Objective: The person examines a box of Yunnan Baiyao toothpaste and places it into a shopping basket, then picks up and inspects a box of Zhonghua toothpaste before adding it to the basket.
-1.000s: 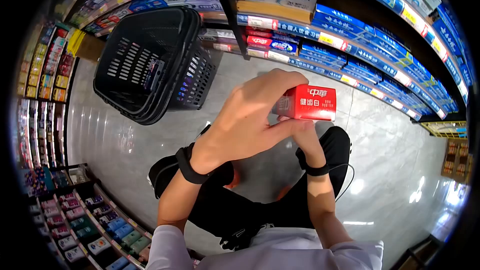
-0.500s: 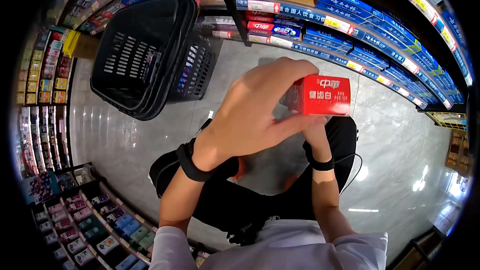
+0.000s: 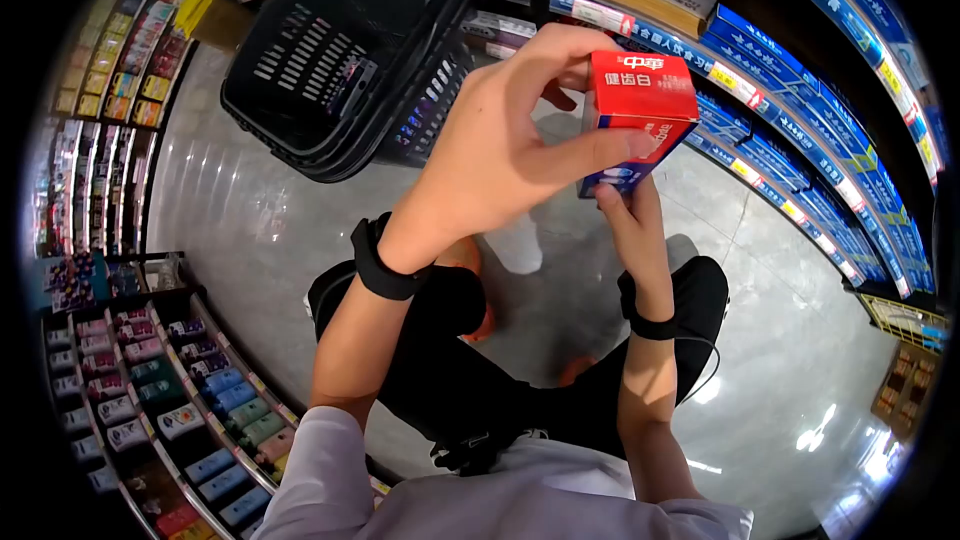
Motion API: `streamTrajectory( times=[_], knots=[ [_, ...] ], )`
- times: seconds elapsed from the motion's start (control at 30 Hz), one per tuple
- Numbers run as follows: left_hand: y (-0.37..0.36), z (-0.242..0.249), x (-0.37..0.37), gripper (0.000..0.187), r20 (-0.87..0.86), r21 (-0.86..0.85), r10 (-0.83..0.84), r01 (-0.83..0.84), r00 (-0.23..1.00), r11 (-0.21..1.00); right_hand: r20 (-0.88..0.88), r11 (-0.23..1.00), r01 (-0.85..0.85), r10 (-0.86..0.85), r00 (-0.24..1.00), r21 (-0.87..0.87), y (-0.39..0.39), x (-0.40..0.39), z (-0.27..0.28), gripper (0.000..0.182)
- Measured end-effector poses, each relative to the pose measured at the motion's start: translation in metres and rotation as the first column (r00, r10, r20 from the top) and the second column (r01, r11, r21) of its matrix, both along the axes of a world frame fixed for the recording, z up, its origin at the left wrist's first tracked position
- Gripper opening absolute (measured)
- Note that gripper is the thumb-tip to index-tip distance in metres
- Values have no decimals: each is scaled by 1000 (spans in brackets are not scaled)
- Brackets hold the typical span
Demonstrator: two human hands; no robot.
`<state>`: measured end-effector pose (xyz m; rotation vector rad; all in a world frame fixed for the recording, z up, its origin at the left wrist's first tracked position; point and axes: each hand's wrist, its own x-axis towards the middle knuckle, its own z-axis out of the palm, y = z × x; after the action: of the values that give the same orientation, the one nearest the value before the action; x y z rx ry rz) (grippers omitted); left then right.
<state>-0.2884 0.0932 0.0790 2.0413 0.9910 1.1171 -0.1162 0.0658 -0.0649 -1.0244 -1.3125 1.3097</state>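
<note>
Up and farther goes the red box (image 3: 640, 105), left hand (image 3: 510, 155) clamped around it, right hand (image 3: 630, 225) pinching underneath; basket (image 3: 340, 50) far left.

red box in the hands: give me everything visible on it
The red box looks like a printed cardboard carton, red on its top face with white Chinese characters, blue lower down one side. It appears closed and is held tilted in the air in front of the shelves. The left hand wraps it from the side; the right hand supports it from below.
</note>
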Motion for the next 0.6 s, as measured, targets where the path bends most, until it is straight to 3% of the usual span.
streamTrajectory(
  times=[0.3, 0.37, 0.4, 0.6],
  knots=[
    [8, 9, -11, 49, 91, 72, 31, -37, 995, 997, -137, 989, -138, 145, 980, 56, 58, -24, 9, 43],
    [9, 10, -13, 47, 89, 84, 39, -46, 995, 995, -238, 979, -190, 201, 950, 69, 73, -26, 15, 43],
    [8, 12, -14, 46, 81, 87, 50, -57, 995, 995, -132, 975, -214, 221, 966, 67, 78, -26, 24, 42],
    [6, 15, -19, 44, 170, 88, 140, -157, 975, 984, -100, 953, -267, 283, 954, 145, 97, -38, 44, 41]
  ],
)
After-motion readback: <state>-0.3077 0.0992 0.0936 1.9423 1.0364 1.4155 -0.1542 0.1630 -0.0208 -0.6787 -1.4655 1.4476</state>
